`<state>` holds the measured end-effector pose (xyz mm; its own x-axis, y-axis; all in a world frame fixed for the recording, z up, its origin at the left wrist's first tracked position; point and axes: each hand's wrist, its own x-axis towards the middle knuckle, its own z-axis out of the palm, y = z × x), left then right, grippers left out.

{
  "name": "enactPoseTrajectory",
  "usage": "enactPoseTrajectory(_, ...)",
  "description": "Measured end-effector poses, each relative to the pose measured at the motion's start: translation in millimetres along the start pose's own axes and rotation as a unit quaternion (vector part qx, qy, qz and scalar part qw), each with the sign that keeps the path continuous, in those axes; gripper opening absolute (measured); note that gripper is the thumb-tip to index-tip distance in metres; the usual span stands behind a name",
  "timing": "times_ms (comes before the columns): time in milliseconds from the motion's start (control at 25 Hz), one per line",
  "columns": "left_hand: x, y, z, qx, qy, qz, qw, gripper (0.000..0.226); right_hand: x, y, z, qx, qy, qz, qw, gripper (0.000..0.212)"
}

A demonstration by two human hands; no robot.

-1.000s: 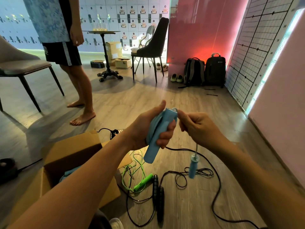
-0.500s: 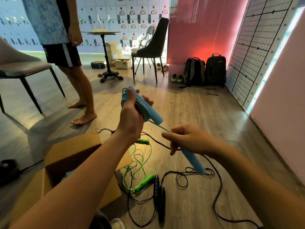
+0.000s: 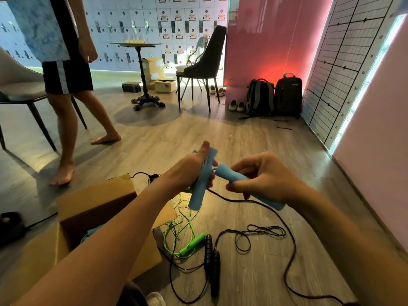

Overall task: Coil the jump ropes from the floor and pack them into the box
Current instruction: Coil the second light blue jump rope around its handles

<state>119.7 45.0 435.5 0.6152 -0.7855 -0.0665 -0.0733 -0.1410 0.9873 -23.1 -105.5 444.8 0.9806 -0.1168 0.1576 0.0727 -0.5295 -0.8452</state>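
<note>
My left hand (image 3: 187, 171) grips one blue jump rope handle (image 3: 199, 191) upright, with coiled blue rope against it. My right hand (image 3: 262, 177) holds the second blue handle (image 3: 229, 174), its tip touching the first. Both are above the floor. A green jump rope (image 3: 178, 230) lies loose on the floor below, and a black jump rope (image 3: 212, 259) sprawls beside it with both handles together. The open cardboard box (image 3: 95, 204) stands at lower left, with something blue inside.
A barefoot person (image 3: 64, 89) walks at the left, near a grey chair (image 3: 17, 85). Farther back stand a round pedestal table (image 3: 141, 69), a dark chair (image 3: 205, 67) and two backpacks (image 3: 273, 97). A pink wall (image 3: 375, 151) runs along the right.
My right hand took the second blue handle and brought it up to the one in my left hand, which came down and nearer. The standing person stepped forward.
</note>
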Motion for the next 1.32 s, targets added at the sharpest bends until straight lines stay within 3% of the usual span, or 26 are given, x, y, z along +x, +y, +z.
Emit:
enactPoseTrajectory(80,-8.7,3.3,-1.5,-0.022,-0.153,-0.1,0.983,0.083,2.5,1.9,4.9,-0.02,0.032,-0.045,0.998,0.023)
enactPoseTrajectory(200,-12.5,4.4,-13.3,-0.123,-0.274,-0.142,0.943,0.092,9.4,-0.8,12.9,-0.003,0.052,-0.074,0.996,0.02)
enactPoseTrajectory(320,-18.9,1.8,-26.3,-0.173,-0.354,-0.17,0.903,0.08,11.7,-7.7,15.4,0.056,-0.048,-0.061,0.995,0.021)
enactPoseTrajectory(400,-27.0,-1.6,-33.9,-0.182,-0.369,-0.169,0.896,0.063,12.3,-11.5,17.1,0.079,-0.101,-0.053,0.99,0.031)
enactPoseTrajectory(480,-35.1,-3.3,-41.1,-0.192,-0.337,-0.15,0.909,0.05,15.9,-19.4,22.2,0.081,-0.101,-0.055,0.99,0.037)
enactPoseTrajectory(600,-44.9,-0.2,-49.3,-0.166,-0.256,-0.102,0.947,0.027,22.7,-30.0,30.5,0.08,-0.081,-0.052,0.992,0.024)
enactPoseTrajectory(680,-49.1,0.9,-56.6,-0.097,-0.167,-0.053,0.98,0.016,25.4,-32.2,36.3,0.086,-0.046,-0.035,0.995,0.024)
enactPoseTrajectory(760,-52.8,-4.6,-70.4,-0.025,-0.055,-0.007,0.998,0.02,31.5,-32.5,45.6,0.106,-0.01,-0.01,0.994,0.037)
enactPoseTrajectory(920,-66.5,-21.1,-100.3,-0.036,0.024,0.019,0.999,0.044,54.8,-38.6,84.9,0.147,0.04,0.057,0.987,0.037)
enactPoseTrajectory(1040,-77.4,-28.3,-119.8,-0.021,0.092,0.03,0.995,0.047,71.2,-47.5,115.7,0.181,0.054,0.08,0.979,0.035)
enactPoseTrajectory(1160,-91.7,-38.6,-146.8,-0.018,0.126,0.024,0.992,0.042,90.5,-45.5,142.9,0.19,0.024,0.09,0.977,0.032)
enactPoseTrajectory(1320,-104.5,-69.3,-186.2,0.014,0.12,-0.052,0.991,0.04,123.0,-24.6,182.8,0.156,-0.045,0.115,0.98,0.028)
